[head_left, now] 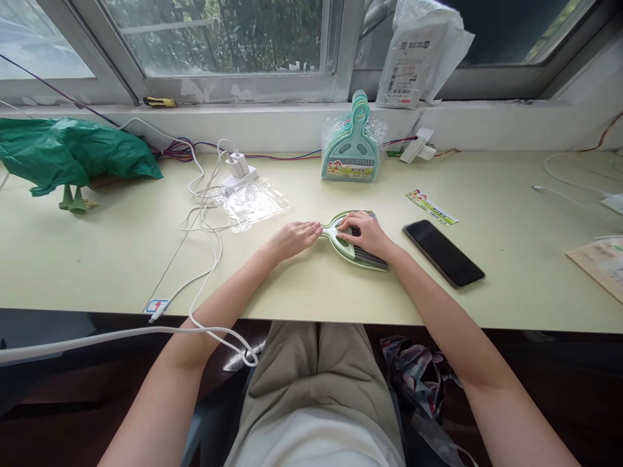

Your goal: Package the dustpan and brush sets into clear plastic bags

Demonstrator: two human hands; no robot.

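A light green hand brush (346, 248) lies in a matching small dustpan (361, 264) on the table, its dark bristles facing right. My left hand (294, 240) is closed at the handle end on the left, fingers together. Over the brush head, my right hand (366, 235) grips with bent fingers and thumb; part of the brush is hidden beneath it. To the right lie a printed label strip (431, 207) and a black phone (442, 253). Behind stands a stack of wrapped teal dustpan sets (354, 146).
Left of my hands are a crumpled clear bag (256, 204), white cables (217, 243) and a power strip with chargers (238, 170). A green plastic bag (78, 155) lies far left. The table's front edge (331, 322) runs above my lap.
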